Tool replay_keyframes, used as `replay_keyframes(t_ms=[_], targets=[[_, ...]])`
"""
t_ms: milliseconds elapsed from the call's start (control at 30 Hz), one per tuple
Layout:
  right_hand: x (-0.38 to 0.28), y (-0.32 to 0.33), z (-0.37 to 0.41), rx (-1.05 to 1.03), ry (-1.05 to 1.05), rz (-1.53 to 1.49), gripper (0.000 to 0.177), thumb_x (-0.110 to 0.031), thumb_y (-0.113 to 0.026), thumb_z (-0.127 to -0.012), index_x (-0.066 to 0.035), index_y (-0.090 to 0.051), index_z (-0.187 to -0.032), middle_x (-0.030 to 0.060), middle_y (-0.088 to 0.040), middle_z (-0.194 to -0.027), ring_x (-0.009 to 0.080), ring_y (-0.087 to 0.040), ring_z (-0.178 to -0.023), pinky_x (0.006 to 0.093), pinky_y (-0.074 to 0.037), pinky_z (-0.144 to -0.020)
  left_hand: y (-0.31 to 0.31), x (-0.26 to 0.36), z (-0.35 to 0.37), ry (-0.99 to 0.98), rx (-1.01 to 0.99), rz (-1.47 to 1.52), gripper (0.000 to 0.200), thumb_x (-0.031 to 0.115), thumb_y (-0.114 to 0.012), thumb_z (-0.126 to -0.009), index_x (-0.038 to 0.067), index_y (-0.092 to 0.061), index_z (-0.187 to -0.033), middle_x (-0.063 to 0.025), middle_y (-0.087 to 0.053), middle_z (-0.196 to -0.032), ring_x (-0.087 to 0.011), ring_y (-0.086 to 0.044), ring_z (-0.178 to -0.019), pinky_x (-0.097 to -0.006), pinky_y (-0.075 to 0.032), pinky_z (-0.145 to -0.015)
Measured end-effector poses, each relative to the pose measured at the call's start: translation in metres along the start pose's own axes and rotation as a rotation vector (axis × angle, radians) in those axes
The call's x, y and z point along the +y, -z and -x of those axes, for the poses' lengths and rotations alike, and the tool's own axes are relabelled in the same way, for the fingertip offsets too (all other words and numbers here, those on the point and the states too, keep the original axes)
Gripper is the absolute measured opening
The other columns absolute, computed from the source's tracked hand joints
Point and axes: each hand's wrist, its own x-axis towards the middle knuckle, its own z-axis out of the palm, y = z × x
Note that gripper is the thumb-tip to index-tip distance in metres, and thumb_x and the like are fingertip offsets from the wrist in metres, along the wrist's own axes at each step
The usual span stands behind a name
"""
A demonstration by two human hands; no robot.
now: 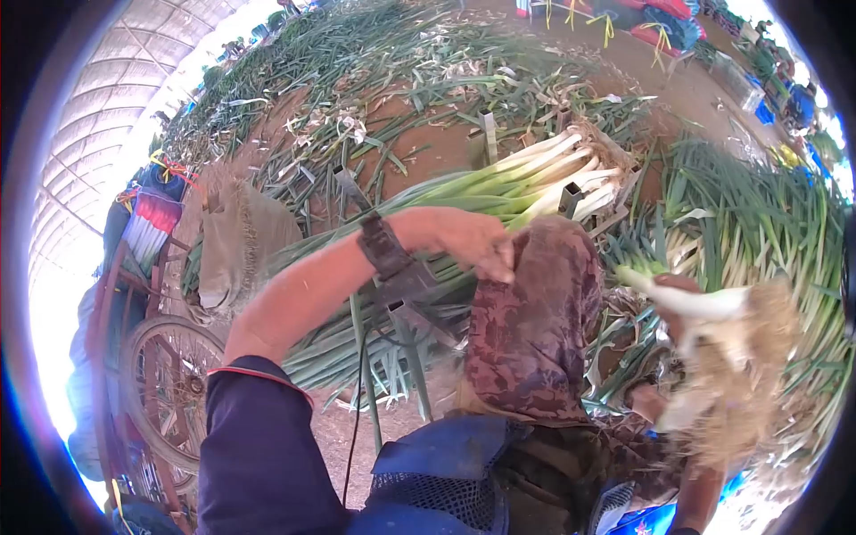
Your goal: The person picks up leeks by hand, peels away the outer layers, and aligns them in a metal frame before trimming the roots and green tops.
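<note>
My left hand [486, 247] is beside the raised knee in camouflage trousers [535, 330], its fingers curled together and nothing visible in them. A dark band is on that wrist. At the right, my right hand [678, 290] is closed round a few leeks [709, 305] with white stalks and shaggy, blurred roots [749, 383]; the leeks hide part of the hand. Behind my left hand, a bundle of leeks [544, 174] lies across a metal stand [571, 198], white ends toward the upper right and green leaves toward the lower left.
A heap of leeks [758, 214] spreads along the right side. Loose green leaves [357, 71] litter the ground ahead. At the left stand a spoked wheel [169, 383] and a cart frame [102, 339]. Wrapped bundles [664, 22] lie at the top right.
</note>
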Motion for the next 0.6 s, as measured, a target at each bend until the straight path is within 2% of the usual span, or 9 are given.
replay_keyframes(t_ms=[67,133,200,267,333,400,433,467,600], targets=[[-0.009,0.035,-0.013,0.008,-0.079,0.069,0.041,-0.023,-0.071,-0.084,-0.001,-0.061,-0.116,0.0087,-0.061,-0.108,0.0185,-0.058,-0.097,0.0327,-0.043,-0.090,0.015,-0.013,0.020,0.188,-0.038,-0.055,0.042,0.037,-0.069,-0.089,0.002,-0.069,-0.111,-0.0047,-0.067,-0.097,-0.0136,-0.061,-0.087,-0.0299,-0.050,-0.072],[-0.015,0.066,-0.024,0.006,-0.113,0.112,0.047,-0.026,-0.072,-0.083,0.001,-0.060,-0.119,0.0110,-0.062,-0.117,0.0218,-0.059,-0.105,0.0360,-0.042,-0.100,0.039,0.003,0.057,0.133,0.127,0.025,0.040,0.032,-0.070,-0.090,0.001,-0.066,-0.115,-0.0087,-0.069,-0.106,-0.0162,-0.063,-0.098,-0.0301,-0.052,-0.085],[0.006,0.103,-0.035,0.040,0.034,0.109,0.049,-0.026,-0.072,-0.081,0.002,-0.060,-0.120,0.0117,-0.061,-0.118,0.0213,-0.057,-0.108,0.0365,-0.040,-0.103,0.064,0.015,0.096,0.144,0.347,0.117,0.042,0.032,-0.070,-0.090,0.001,-0.064,-0.118,-0.0099,-0.068,-0.109,-0.0176,-0.063,-0.101,-0.0309,-0.052,-0.087],[0.002,0.124,-0.035,0.152,0.012,0.033,0.050,-0.026,-0.072,-0.080,0.002,-0.059,-0.121,0.0121,-0.061,-0.119,0.0216,-0.056,-0.111,0.0366,-0.038,-0.105,0.085,0.022,0.134,0.139,0.549,0.032,0.041,0.030,-0.070,-0.090,0.002,-0.064,-0.120,-0.0090,-0.067,-0.109,-0.0183,-0.063,-0.101,-0.0321,-0.052,-0.088],[0.000,0.145,-0.038,0.131,0.087,0.055,0.051,-0.025,-0.071,-0.082,0.002,-0.057,-0.123,0.0121,-0.060,-0.121,0.0231,-0.055,-0.114,0.0382,-0.037,-0.106,0.096,0.035,0.173,0.181,0.720,-0.087,0.043,0.029,-0.071,-0.089,0.002,-0.063,-0.121,-0.0087,-0.066,-0.108,-0.0201,-0.063,-0.101,-0.0335,-0.053,-0.088],[-0.006,0.154,-0.035,0.351,0.189,-0.030,0.051,-0.022,-0.073,-0.083,0.003,-0.058,-0.125,0.0155,-0.064,-0.116,0.0248,-0.060,-0.111,0.0364,-0.048,-0.097,0.093,0.058,0.204,0.196,0.790,-0.206,0.041,0.028,-0.070,-0.090,0.003,-0.063,-0.122,-0.0085,-0.066,-0.107,-0.0204,-0.063,-0.101,-0.0341,-0.053,-0.087],[-0.010,0.161,-0.032,0.364,0.190,-0.019,0.052,-0.023,-0.072,-0.084,0.003,-0.057,-0.126,0.0157,-0.062,-0.118,0.0251,-0.059,-0.113,0.0367,-0.047,-0.099,0.088,0.070,0.216,0.207,0.857,-0.323,0.040,0.026,-0.069,-0.090,0.003,-0.063,-0.122,-0.0083,-0.066,-0.106,-0.0207,-0.063,-0.101,-0.0347,-0.053,-0.087],[-0.016,0.164,-0.033,0.354,0.194,-0.001,0.052,-0.023,-0.071,-0.085,0.003,-0.056,-0.127,0.0159,-0.061,-0.121,0.0254,-0.058,-0.115,0.0370,-0.045,-0.100,0.084,0.083,0.224,0.213,0.859,-0.321,0.040,0.026,-0.069,-0.090,0.003,-0.063,-0.122,-0.0083,-0.066,-0.106,-0.0207,-0.063,-0.101,-0.0347,-0.053,-0.087],[-0.056,0.166,-0.033,0.322,0.204,0.040,0.054,-0.025,-0.067,-0.088,0.003,-0.053,-0.132,0.0167,-0.056,-0.130,0.0266,-0.053,-0.122,0.0382,-0.040,-0.106,0.052,0.142,0.245,-0.023,0.802,-0.329,0.046,0.035,-0.068,-0.089,0.001,-0.063,-0.120,-0.0122,-0.067,-0.098,-0.0215,-0.066,-0.094,-0.0331,-0.053,-0.082]])
